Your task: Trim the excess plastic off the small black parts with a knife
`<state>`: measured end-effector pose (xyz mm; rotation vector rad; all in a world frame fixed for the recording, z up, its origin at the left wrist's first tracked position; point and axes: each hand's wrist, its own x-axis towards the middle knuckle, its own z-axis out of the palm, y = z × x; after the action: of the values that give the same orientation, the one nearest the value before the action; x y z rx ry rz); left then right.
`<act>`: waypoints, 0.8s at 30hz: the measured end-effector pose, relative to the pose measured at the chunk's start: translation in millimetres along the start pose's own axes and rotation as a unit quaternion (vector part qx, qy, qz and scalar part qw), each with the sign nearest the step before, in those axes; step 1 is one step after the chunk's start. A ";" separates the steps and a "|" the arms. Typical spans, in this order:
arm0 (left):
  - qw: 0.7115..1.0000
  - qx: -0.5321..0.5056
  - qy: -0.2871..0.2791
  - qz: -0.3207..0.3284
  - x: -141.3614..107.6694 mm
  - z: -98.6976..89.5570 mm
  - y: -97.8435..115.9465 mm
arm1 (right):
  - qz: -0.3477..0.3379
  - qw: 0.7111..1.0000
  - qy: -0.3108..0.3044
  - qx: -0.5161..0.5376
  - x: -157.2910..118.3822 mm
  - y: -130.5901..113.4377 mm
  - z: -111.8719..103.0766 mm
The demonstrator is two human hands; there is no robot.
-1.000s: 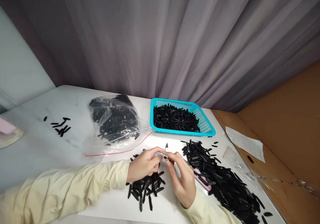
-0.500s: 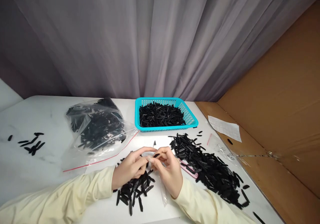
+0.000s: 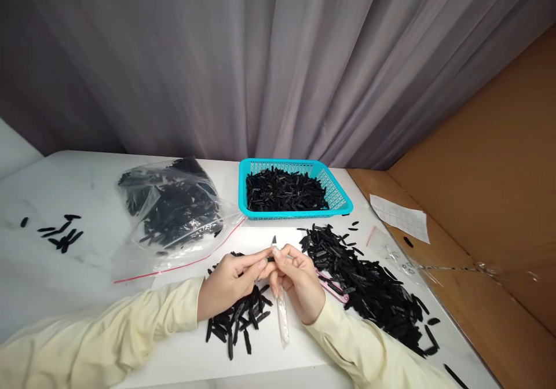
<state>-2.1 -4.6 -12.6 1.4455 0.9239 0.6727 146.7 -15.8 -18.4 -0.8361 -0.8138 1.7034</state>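
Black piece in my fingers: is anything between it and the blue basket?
Only a dark pointed tip, just beyond the left hand and right hand holding the black piece; nothing else visible stands before the blue basket.

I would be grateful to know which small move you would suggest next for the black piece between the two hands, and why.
I'd probably ease the fingertips of the left hand slightly aside while the right hand steadies the black piece. Fingers of both hands meet around it and seem to cover much of it, so little of its surface shows.
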 end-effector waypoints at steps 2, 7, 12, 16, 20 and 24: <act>1.000 -0.007 0.009 -0.008 0.5 -0.3 0.1 | 0.012 1.000 -0.011 0.015 0.6 -1.6 -0.4; 0.999 -0.026 0.011 -0.034 1.5 -1.7 3.5 | 0.025 0.998 -0.034 0.043 1.8 -2.6 -1.3; 0.998 -0.046 0.016 -0.046 1.7 -3.3 6.0 | 0.029 0.996 -0.056 0.059 0.7 -2.1 -0.5; 0.998 -0.025 0.026 -0.041 2.0 -3.4 5.8 | 0.023 0.995 -0.072 0.062 -0.2 -1.9 1.8; 0.998 0.020 0.056 -0.017 0.4 -2.4 5.3 | 0.030 0.994 -0.073 0.074 0.8 -1.4 2.2; 0.995 0.047 0.084 0.021 -2.8 -2.0 4.8 | 0.061 0.994 -0.066 0.069 4.7 0.5 -1.1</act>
<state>-4.5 -5.7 -7.4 1.5114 1.0696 0.7996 146.2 -11.2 -20.0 -0.6966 -0.7357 1.9170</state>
